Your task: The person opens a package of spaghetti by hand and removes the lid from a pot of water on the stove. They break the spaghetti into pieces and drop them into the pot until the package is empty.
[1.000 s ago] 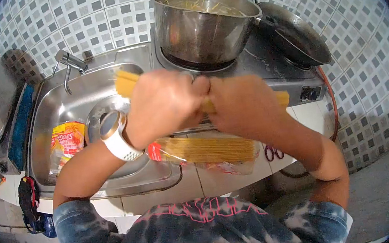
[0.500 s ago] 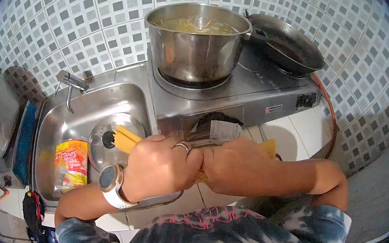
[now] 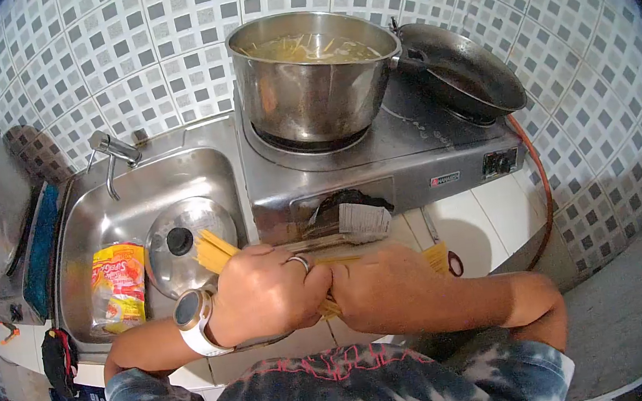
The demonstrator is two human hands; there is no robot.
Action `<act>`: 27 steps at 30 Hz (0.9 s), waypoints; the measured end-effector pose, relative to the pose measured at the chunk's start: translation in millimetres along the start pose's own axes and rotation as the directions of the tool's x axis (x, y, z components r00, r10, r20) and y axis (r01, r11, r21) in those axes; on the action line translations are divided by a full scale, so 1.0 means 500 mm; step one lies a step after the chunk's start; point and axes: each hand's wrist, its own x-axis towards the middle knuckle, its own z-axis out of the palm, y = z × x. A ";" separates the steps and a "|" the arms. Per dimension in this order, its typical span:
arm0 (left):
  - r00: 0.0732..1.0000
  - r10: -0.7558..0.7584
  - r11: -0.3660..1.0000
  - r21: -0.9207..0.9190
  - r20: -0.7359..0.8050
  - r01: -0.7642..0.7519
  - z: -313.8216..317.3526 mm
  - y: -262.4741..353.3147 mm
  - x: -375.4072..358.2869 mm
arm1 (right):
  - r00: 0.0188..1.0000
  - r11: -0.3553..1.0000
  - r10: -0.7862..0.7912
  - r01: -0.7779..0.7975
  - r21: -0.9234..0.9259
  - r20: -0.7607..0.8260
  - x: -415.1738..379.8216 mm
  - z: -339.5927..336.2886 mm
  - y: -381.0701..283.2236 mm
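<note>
Home kitchen, small-checked tiled wall (image 3: pixel 159 29), steel sink (image 3: pixel 138 197) with tap (image 3: pixel 111 149) and pot lid (image 3: pixel 187 243), tabletop gas stove (image 3: pixel 379 154) carrying a pot (image 3: pixel 307 75) of boiling spaghetti and a frying pan (image 3: pixel 460 70), white tiled counter (image 3: pixel 482 222)

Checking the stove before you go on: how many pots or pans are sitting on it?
2. The steel pot with spaghetti in water sits on the near-left burner; the dark frying pan sits to its right. A lid lies in the sink.
</note>
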 end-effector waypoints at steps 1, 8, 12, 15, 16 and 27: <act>1.000 -0.009 1.000 -0.015 0.016 0.009 0.000 0.002 -0.002 | 1.000 1.000 -0.007 0.007 0.005 -0.001 -0.001 0.002 0.000; 0.999 -0.022 0.999 -0.046 0.042 0.024 0.000 0.005 -0.003 | 1.000 0.999 0.001 0.000 0.049 -0.020 -0.007 0.017 0.005; 0.999 -0.026 0.998 -0.056 0.042 0.028 -0.003 0.003 -0.006 | 0.999 0.997 -0.029 0.030 0.071 -0.026 -0.003 0.015 0.004; 0.999 -0.038 0.998 -0.040 0.037 0.040 -0.001 0.003 -0.012 | 0.998 0.995 0.029 -0.033 0.099 0.048 0.007 0.006 -0.002; 0.999 -0.045 0.998 -0.039 0.030 0.046 -0.001 0.004 -0.015 | 0.999 0.995 0.007 -0.010 0.098 0.032 0.008 0.008 -0.001; 0.995 -0.088 0.994 -0.057 0.045 0.091 -0.012 0.002 -0.041 | 0.987 0.982 -0.146 0.153 0.108 -0.068 0.031 0.044 0.003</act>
